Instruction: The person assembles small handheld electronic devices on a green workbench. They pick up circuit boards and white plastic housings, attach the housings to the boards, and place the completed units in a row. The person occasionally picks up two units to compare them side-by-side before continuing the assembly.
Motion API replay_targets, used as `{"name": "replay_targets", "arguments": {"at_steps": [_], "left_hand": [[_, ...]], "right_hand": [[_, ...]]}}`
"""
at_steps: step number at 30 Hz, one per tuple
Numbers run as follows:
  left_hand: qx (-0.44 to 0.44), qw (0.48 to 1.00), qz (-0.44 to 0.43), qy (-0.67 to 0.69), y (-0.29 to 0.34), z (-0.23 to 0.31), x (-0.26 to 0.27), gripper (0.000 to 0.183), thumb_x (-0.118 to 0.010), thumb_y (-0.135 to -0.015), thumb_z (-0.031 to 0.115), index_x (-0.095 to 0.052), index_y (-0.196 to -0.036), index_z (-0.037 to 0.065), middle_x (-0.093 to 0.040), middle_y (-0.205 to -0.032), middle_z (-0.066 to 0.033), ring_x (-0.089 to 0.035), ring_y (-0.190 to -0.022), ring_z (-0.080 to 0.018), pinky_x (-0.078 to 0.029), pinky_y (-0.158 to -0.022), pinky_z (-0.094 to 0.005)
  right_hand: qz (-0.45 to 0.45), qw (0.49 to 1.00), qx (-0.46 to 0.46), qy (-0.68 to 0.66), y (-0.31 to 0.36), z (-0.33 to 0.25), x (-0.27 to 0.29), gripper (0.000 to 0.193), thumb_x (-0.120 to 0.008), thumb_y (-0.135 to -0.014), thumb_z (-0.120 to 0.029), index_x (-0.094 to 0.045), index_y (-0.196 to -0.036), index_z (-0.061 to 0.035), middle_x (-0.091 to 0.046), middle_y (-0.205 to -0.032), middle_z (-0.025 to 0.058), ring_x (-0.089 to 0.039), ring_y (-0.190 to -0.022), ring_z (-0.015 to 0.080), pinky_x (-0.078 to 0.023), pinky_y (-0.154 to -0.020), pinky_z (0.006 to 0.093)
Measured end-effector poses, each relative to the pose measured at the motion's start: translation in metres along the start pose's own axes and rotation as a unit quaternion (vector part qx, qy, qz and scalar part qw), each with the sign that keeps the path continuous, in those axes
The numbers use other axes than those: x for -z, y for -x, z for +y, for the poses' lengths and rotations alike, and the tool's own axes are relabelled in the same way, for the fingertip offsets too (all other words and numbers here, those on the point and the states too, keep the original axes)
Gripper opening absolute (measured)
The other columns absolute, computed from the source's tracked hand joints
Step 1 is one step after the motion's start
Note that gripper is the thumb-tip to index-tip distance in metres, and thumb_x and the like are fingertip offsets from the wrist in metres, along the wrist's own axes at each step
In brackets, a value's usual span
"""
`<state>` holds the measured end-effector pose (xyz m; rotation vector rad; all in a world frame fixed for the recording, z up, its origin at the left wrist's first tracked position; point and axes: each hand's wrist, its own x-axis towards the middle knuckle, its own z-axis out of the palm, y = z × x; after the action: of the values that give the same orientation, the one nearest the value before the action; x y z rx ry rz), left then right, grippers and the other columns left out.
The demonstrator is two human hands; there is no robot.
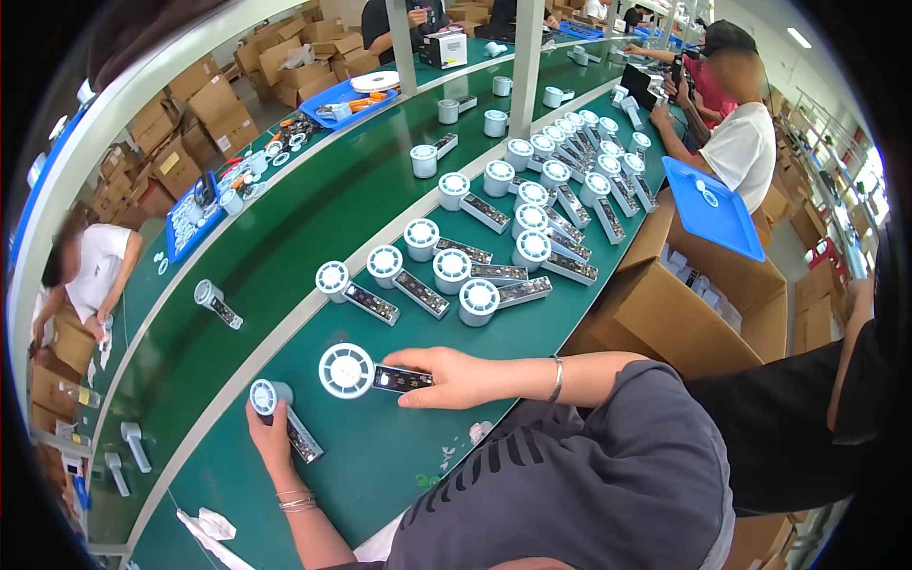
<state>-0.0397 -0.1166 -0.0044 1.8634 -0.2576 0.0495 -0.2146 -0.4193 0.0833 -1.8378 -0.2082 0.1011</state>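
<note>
Right hand (454,376) grasps the dark handle of a small white round-headed handheld fan (348,370), fingers closed over the handle, forearm coming in from the right. The fan lies flat near the bench's near edge. Left hand (273,429) is clenched around a second fan of the same kind (266,395), head up, wrist bent, bangles on the forearm. Both rest on the green bench top (285,237), divided by a pale rail (285,328). A cluster of matching fans (475,275) lies farther along. An open brown cardboard carton (665,294) stands at the bench's right edge, with a blue plastic tray (714,211) on it. More brown cartons (199,104) are stacked beyond the far edge.
</note>
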Motion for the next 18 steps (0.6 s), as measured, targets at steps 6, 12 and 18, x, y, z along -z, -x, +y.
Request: {"name": "replay_targets", "arguments": {"at_steps": [6, 12, 18], "left_hand": [[-0.009, 0.999, -0.011, 0.029, 0.001, 0.005, -0.003, 0.048, -0.068, -0.077, 0.01, -0.047, -0.118, -0.002, -0.056, -0.108, -0.0091, -0.055, -0.098, -0.016, -0.043, -0.086, -0.0289], [-0.041, 0.999, 0.024, 0.002, 0.007, 0.016, 0.01, 0.049, -0.072, -0.073, 0.014, -0.05, -0.114, -0.002, -0.059, -0.106, -0.0099, -0.057, -0.096, -0.0172, -0.045, -0.086, -0.0312], [-0.042, 0.999, 0.028, -0.014, 0.009, 0.024, 0.008, 0.052, -0.073, -0.069, 0.019, -0.052, -0.111, -0.003, -0.061, -0.102, -0.0137, -0.058, -0.096, -0.0239, -0.045, -0.086, -0.0321]], "right_hand": [[-0.092, 0.982, -0.146, 0.075, 0.003, 0.036, -0.008, 0.048, -0.064, -0.081, -0.029, -0.05, -0.116, 0.001, -0.061, -0.093, 0.0149, -0.059, -0.082, 0.0222, -0.047, -0.071, 0.0308], [0.121, 0.991, 0.059, 0.006, 0.018, -0.073, 0.004, 0.028, -0.067, -0.079, -0.019, -0.06, -0.102, -0.004, -0.061, -0.086, 0.0082, -0.057, -0.073, 0.0148, -0.047, -0.066, 0.0277], [0.233, 0.907, 0.314, -0.158, -0.025, -0.11, -0.02, 0.047, -0.061, -0.08, -0.031, -0.045, -0.115, -0.0052, -0.054, -0.077, 0.0086, -0.049, -0.06, 0.0168, -0.039, -0.049, 0.0304]]}}
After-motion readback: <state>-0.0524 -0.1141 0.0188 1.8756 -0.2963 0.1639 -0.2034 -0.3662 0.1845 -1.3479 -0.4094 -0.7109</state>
